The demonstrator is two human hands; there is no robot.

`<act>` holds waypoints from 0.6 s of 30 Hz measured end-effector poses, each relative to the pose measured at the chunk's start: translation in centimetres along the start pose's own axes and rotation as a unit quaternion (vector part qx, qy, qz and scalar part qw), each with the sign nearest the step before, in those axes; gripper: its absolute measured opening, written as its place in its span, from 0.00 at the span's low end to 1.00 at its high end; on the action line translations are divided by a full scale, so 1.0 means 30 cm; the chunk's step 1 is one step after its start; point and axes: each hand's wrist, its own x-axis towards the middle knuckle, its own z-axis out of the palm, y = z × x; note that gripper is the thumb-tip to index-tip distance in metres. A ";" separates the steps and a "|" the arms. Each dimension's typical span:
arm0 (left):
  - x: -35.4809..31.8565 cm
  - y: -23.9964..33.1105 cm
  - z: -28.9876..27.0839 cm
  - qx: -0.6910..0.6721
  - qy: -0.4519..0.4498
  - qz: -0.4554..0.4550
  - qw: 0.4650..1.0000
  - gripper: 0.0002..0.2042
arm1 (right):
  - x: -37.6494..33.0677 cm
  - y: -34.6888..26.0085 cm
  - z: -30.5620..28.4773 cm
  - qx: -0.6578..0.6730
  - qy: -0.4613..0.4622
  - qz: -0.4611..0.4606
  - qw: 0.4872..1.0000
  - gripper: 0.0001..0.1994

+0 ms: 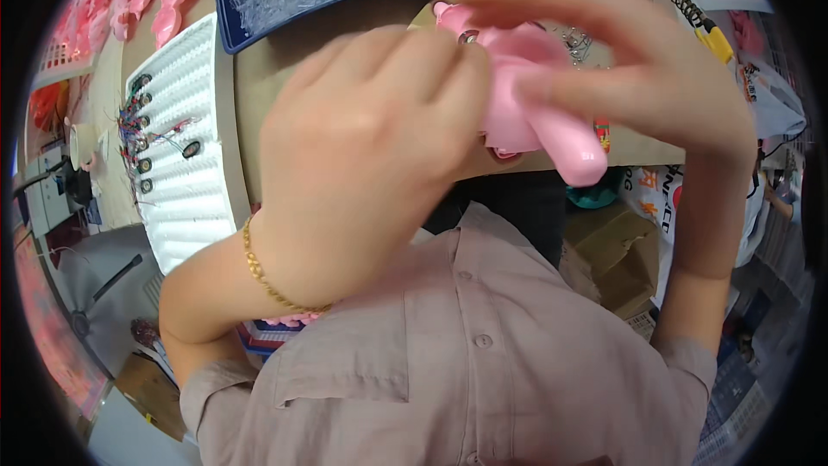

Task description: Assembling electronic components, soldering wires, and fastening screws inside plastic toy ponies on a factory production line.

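Observation:
A glossy pink plastic toy part [517,103] with a rounded, handle-like end is up in front of my chest, over the table's near edge. My left hand [379,112], wearing a gold chain bracelet [259,272], is closed at the part's left side; the back of the hand hides its fingertips and some of the part. Blurred by motion, my right hand [638,78] reaches round from the right. Its thumb lies over the part and its fingers stretch across the far side, thumb and fingers apart. Whether the right fingertips touch it I cannot tell.
Blue trays [226,9] of clear plastic pieces line the back. A white ribbed tray [194,198] with small wired round components stands left, pink plastic parts [168,4] beyond it. Small metal pieces [576,43] lie behind my right hand, near a yellow-handled tool [714,41] with a coiled cord.

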 end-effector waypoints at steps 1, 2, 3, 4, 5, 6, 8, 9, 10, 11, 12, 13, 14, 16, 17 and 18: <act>0.015 0.002 0.008 0.115 0.053 0.097 0.987 0.15 | 0.040 -0.009 0.000 0.007 -0.120 -0.011 0.993 0.23; 0.013 0.003 0.027 0.141 0.078 0.117 0.980 0.14 | 0.057 -0.040 0.031 -0.024 -0.151 0.037 0.987 0.29; 0.000 -0.019 0.056 0.144 0.083 0.104 0.981 0.14 | 0.073 -0.044 0.042 -0.030 -0.162 0.031 0.986 0.29; -0.009 -0.039 0.084 0.144 0.167 0.131 0.967 0.14 | 0.081 -0.049 0.048 -0.048 -0.172 0.070 0.981 0.29; -0.025 -0.057 0.100 0.144 0.249 0.157 0.945 0.14 | 0.090 -0.050 0.058 -0.067 -0.181 0.108 0.975 0.28; -0.056 -0.074 0.080 0.080 0.247 0.156 0.953 0.16 | 0.074 -0.008 0.073 -0.076 -0.098 0.059 0.991 0.27; -0.152 -0.092 0.142 0.018 0.286 0.094 0.954 0.17 | 0.066 -0.007 0.049 -0.021 -0.107 0.103 0.989 0.27; -0.196 -0.102 0.179 -0.039 0.319 0.030 0.946 0.17 | 0.073 -0.009 0.047 0.039 -0.117 0.141 0.982 0.26; -0.208 -0.102 0.209 -0.062 0.286 -0.005 0.956 0.18 | 0.080 0.003 0.046 0.115 -0.131 0.135 0.975 0.27; -0.202 -0.097 0.234 -0.087 0.251 -0.040 0.963 0.19 | 0.087 0.015 0.049 0.111 -0.138 0.135 0.975 0.27; -0.177 -0.079 0.243 -0.141 0.212 -0.071 0.965 0.19 | 0.088 0.028 0.049 0.142 -0.155 0.140 0.968 0.27; -0.176 -0.087 0.255 -0.144 0.215 -0.075 0.963 0.19 | 0.088 0.035 0.049 0.173 -0.170 0.145 0.959 0.27; -0.178 -0.097 0.272 -0.100 0.200 -0.028 0.974 0.18 | 0.085 0.038 0.048 0.170 -0.174 0.148 0.959 0.27; -0.183 -0.113 0.299 -0.052 0.183 0.032 0.981 0.16 | 0.079 0.040 0.050 0.174 -0.156 0.150 0.961 0.25; -0.188 -0.111 0.300 -0.055 0.182 0.033 0.981 0.16 | 0.083 0.035 0.049 0.174 -0.155 0.153 0.960 0.25; -0.189 -0.100 0.301 -0.034 0.184 0.032 0.982 0.15 | 0.088 0.032 0.042 0.151 -0.163 0.151 0.963 0.24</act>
